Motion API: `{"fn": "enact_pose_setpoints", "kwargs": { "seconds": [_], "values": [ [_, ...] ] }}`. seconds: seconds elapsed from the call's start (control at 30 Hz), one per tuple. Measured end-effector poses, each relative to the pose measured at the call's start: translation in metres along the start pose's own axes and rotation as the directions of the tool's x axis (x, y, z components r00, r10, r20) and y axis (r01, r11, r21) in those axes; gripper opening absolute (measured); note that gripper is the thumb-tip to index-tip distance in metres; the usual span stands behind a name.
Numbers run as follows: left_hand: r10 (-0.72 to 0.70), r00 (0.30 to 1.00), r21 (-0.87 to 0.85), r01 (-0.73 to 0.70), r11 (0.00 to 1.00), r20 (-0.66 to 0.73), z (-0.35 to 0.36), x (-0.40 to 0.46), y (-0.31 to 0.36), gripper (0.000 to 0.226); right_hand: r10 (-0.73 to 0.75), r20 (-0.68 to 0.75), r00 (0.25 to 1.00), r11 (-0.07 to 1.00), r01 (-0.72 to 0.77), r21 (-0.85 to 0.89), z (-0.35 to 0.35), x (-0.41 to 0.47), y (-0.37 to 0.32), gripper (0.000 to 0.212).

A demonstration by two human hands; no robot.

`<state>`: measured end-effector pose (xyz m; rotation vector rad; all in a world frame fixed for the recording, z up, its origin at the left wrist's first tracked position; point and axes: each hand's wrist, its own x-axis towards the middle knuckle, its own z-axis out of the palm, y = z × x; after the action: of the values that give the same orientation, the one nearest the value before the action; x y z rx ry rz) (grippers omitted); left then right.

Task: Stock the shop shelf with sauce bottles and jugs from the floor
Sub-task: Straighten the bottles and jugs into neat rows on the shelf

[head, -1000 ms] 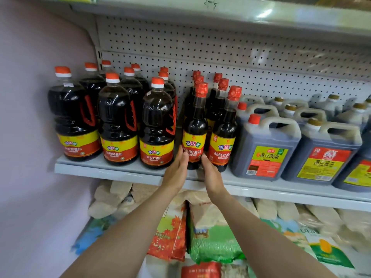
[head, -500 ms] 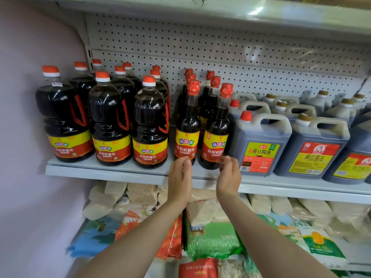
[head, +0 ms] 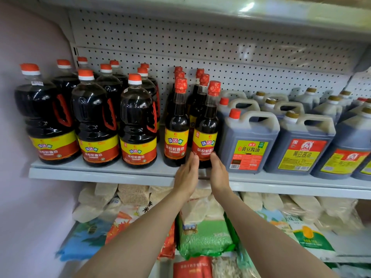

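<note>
Neighbours: big dark sauce bottles [head: 138, 125] fill the frame's left; grey jugs [head: 248, 141] crowd the right, just beside the slim bottle [head: 204, 135].
Shelf [head: 100, 173]: the slim bottle stands upright at the centre front edge.
Left hand [head: 186, 173]: fingers straight, flanking the bottle's base.
Right hand [head: 218, 173]: fingers straight, at its other side.
Below: grain sacks [head: 204, 235].

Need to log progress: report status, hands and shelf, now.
Both hands open, left hand and right hand flanking front slim bottle. Bottle upright on shelf. Grey jug close on right.
</note>
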<state>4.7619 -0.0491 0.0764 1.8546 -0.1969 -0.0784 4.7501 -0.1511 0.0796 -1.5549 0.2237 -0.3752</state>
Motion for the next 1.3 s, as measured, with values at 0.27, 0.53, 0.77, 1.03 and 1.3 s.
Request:
{"fn": "enact_pose_setpoints", "kwargs": {
  "seconds": [0.27, 0.53, 0.77, 1.03, 1.3],
  "values": [
    [-0.027, 1.000, -0.020, 0.027, 0.999, -0.010, -0.001, -0.004, 0.004, 0.067, 0.030, 0.047, 0.998, 0.998, -0.028, -0.053, -0.006, 0.000, -0.003, 0.061],
    [-0.039, 0.999, -0.064, 0.037, 0.997, -0.035, 0.003, -0.005, 0.005, 0.073, 0.043, 0.068, 0.997, 0.997, -0.038, -0.069, -0.012, 0.003, -0.006, 0.059],
    [-0.055, 0.997, -0.005, 0.055, 0.998, -0.047, 0.008, 0.005, 0.012, 0.070, 0.021, 0.090, 0.996, 0.997, -0.014, -0.079, -0.012, 0.004, -0.003, 0.073],
    [-0.060, 0.997, 0.014, 0.061, 0.998, -0.051, 0.007, 0.002, 0.016, 0.065, 0.024, 0.132, 0.991, 0.992, -0.008, -0.123, -0.017, 0.006, -0.003, 0.054],
    [-0.046, 0.997, -0.002, 0.046, 0.999, -0.055, 0.008, -0.002, 0.017, 0.063, 0.034, 0.155, 0.987, 0.990, -0.012, -0.137, -0.019, 0.006, -0.004, 0.054]
  ]
}}
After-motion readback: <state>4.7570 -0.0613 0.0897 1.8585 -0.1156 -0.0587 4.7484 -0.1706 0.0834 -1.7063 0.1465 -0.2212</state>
